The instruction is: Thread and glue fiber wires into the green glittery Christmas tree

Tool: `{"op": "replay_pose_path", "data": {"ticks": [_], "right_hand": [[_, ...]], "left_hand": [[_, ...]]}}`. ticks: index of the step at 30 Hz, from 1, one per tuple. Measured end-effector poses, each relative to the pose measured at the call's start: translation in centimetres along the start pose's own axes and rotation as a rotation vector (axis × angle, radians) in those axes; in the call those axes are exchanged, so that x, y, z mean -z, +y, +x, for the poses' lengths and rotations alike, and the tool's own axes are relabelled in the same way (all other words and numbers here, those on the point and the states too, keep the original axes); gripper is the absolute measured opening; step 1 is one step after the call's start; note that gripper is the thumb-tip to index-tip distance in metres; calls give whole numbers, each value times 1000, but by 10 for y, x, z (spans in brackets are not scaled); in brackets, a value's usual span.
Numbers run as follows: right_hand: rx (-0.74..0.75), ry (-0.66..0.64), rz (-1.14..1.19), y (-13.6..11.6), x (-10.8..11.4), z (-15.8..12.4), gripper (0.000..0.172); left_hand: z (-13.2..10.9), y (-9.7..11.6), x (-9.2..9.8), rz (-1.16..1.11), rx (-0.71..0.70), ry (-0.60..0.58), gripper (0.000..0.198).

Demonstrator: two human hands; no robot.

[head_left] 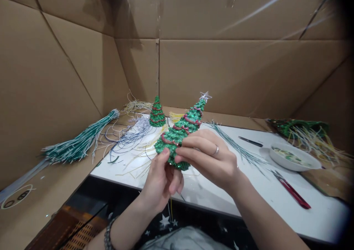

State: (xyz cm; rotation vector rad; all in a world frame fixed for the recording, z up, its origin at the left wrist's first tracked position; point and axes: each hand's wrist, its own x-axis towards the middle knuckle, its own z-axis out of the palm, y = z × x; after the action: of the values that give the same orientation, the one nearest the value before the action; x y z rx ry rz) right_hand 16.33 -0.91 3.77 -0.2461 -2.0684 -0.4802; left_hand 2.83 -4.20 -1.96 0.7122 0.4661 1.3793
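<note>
Both hands are on a glittery green miniature Christmas tree with a red garland and a clear star at its tip. It leans to the right above the white board. My left hand grips its base from below, thumb on the front. Against the tree's right side, my right hand presses with bent fingers; whether a small piece sits between the fingertips is hidden. Thin wires hang below my left hand. Behind the held tree, a second small tree stands upright, with no star on top.
Cardboard walls surround the white board. A bundle of green wires lies at the left, loose blue wires beside it. To the right are green wires, a black pen-like tool, a white dish and red-handled snips.
</note>
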Motion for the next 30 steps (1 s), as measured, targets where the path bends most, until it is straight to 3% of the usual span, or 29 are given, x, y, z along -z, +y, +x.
{"op": "replay_pose_path", "data": {"ticks": [5,9,16,21,30], "right_hand": [[27,12,17,-2,-5,-8,19],[20,59,11,1,-12,-12,17],[-294,176,36,-2,-24,-13,11],[-409,194,-5,-14,-26,-13,11],[-349,259,-206,-20,-40,-25,18]], "left_hand": [[-1,0,1,40,-4,26,44],[0,-1,2,60,-16,35,43],[3,1,1,55,-92,71,36],[4,3,-2,125,-131,142,36],[4,0,-3,140,-150,140,33]]}}
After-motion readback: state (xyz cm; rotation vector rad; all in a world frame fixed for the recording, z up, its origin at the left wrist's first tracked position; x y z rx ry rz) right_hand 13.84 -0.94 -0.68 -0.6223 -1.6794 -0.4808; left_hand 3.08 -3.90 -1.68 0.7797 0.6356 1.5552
